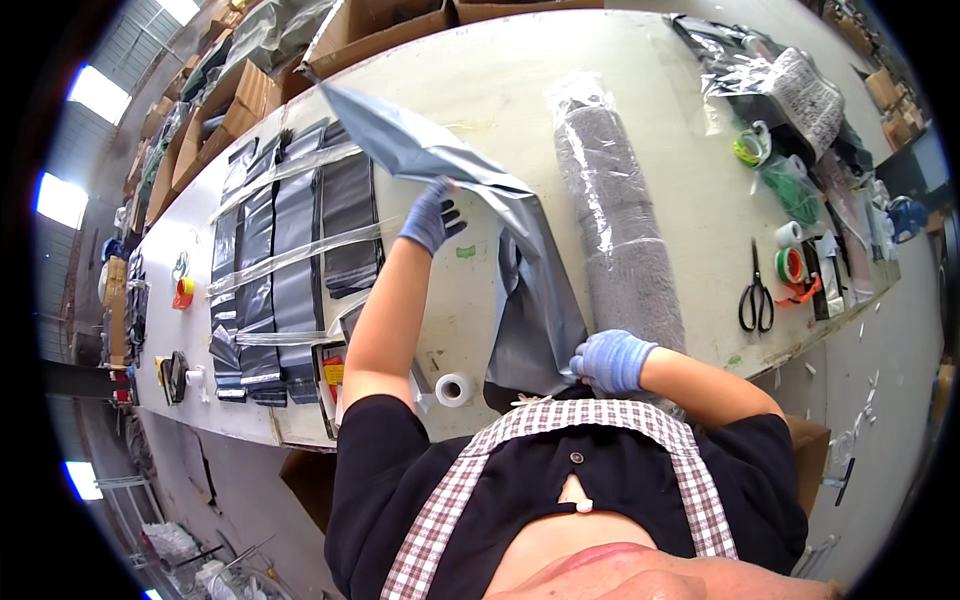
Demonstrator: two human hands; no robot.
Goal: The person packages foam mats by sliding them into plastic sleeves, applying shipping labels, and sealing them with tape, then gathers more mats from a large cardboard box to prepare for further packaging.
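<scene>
A long grey plastic bag (535,290) stretches, creased and twisted, from near my waist to the far left over the table. My left hand (432,218), in a blue-grey glove with dark finger fronts, is at the bag's left edge. Its thumb side seems to pinch the film while the other fingers curl loosely. My right hand (612,360), in a similar glove, is closed on the bag's near right corner. Just right of the bag lies a rolled grey fluffy rug (622,210) in clear film, its near end close to my right hand.
Stacks of folded grey bags (297,260) under clear straps lie at left. A white roll (454,390) stands near my left arm. Black scissors (756,300), tape rolls (789,264) and a bundled heap (800,95) are at right. Cardboard boxes (225,115) line the far left edge.
</scene>
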